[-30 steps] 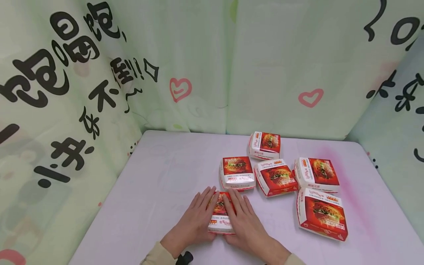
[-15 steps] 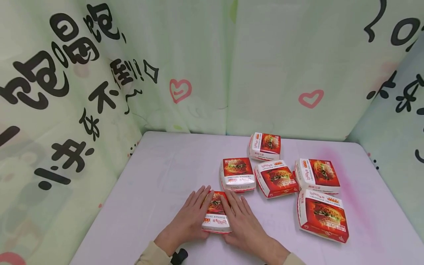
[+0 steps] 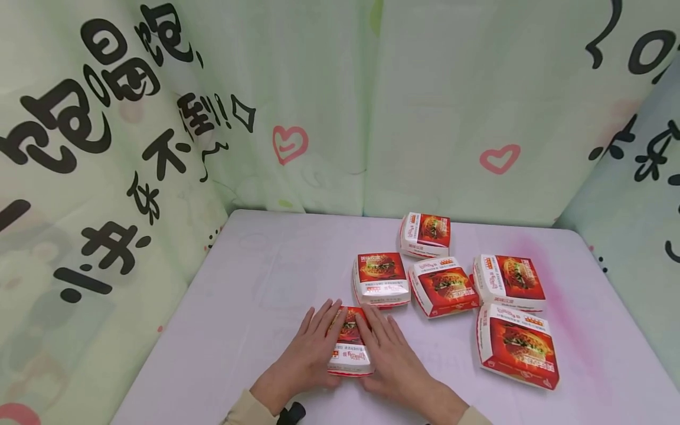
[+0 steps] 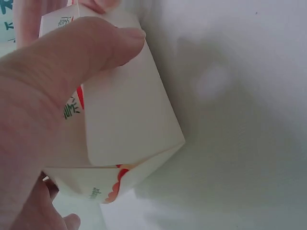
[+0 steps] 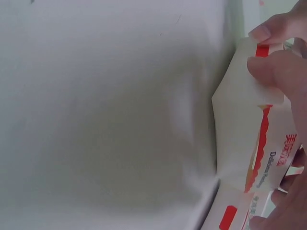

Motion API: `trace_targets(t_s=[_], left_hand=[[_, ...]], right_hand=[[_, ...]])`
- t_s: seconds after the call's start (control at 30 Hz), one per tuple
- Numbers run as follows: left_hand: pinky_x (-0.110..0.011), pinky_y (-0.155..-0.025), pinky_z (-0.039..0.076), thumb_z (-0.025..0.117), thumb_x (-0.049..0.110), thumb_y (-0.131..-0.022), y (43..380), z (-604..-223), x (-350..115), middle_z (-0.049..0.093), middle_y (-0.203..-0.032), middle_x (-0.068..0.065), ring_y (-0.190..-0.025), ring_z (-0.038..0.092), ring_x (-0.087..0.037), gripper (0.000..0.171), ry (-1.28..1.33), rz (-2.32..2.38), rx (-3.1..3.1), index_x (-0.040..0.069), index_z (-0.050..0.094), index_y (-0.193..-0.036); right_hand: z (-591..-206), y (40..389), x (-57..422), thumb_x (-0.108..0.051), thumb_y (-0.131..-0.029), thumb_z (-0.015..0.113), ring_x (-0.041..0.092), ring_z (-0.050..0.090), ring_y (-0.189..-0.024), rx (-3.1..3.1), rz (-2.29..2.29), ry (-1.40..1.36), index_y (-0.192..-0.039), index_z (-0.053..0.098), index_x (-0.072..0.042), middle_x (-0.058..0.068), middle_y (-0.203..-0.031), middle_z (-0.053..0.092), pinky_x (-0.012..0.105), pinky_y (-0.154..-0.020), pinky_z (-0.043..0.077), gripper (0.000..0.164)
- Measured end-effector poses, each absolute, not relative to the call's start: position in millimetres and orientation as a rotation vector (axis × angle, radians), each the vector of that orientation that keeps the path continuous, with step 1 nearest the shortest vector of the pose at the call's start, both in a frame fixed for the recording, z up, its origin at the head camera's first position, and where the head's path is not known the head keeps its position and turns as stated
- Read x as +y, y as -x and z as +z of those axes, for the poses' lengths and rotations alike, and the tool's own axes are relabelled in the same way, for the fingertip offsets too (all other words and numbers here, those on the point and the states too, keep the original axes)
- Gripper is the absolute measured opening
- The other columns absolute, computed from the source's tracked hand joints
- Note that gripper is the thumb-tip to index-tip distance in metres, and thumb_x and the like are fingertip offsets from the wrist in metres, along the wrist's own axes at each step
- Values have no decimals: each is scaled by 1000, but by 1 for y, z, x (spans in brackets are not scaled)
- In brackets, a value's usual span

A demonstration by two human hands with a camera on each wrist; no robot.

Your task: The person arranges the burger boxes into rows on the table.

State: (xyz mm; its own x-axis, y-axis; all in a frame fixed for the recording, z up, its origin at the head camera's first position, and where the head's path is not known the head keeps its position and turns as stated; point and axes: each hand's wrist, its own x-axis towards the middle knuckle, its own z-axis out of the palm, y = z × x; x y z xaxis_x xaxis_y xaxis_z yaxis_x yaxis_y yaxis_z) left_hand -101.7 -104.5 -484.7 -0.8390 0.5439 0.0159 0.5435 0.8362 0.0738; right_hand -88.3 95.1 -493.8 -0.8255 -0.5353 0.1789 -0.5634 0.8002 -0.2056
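Note:
A red and white burger box [image 3: 350,348] lies on the table between my two hands. My left hand [image 3: 310,351] holds its left side, fingers along the top edge, and its thumb [image 4: 110,43] lies on a white side flap. On the opposite side my right hand [image 3: 395,357] lays its fingers along the upper edge. In the right wrist view that hand's thumb [image 5: 273,69] presses on a side panel of the same box [image 5: 235,129]. The hands cover both sides of the box.
Several similar boxes stand on the white table [image 3: 239,319]. One box [image 3: 381,280] is just beyond the held one, others [image 3: 443,286] to the right, and a large-looking box [image 3: 517,348] is at the near right. A printed curtain [image 3: 319,88] rises behind.
The held box and both hands slid slightly left, then the box and left hand shifted a little back right. The other boxes stayed in place.

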Motion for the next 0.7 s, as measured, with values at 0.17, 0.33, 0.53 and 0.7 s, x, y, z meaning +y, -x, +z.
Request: trace_targets(t_s=[0.17,0.33,0.53,0.7], left_hand=[[-46,-112,14,70,64,-56,102,-481,-103,5,-152,-3,-140,3,-22,120,-864,137,2999,14,6,-145],[-47,-112,12,59,72,-60,106,-474,-99,5,-152,0,-140,2,-20,115,-850,255,2996,19,4,-145],[-46,-112,12,47,76,-68,116,-466,-88,8,-152,0,-140,4,-20,104,-834,345,3022,21,5,-145],[-46,-112,12,47,73,-71,127,-458,-76,9,-151,-1,-140,3,-21,101,-835,351,3037,17,9,-145]], right_hand=[[-490,85,103,-53,-63,72,23,13,-138,-2893,470,-871,-144,15,-12,7,-151,9,49,-109,20,108],[-484,84,117,-53,-68,68,20,14,-137,-2909,557,-844,-145,14,-14,3,-151,12,48,-108,19,101],[-477,90,132,-61,-79,51,16,11,-138,-2930,573,-737,-145,13,-18,-1,-151,10,46,-110,17,88],[-470,97,141,-58,-80,53,21,11,-138,-2948,597,-700,-145,12,-19,-1,-152,7,53,-106,22,86]])
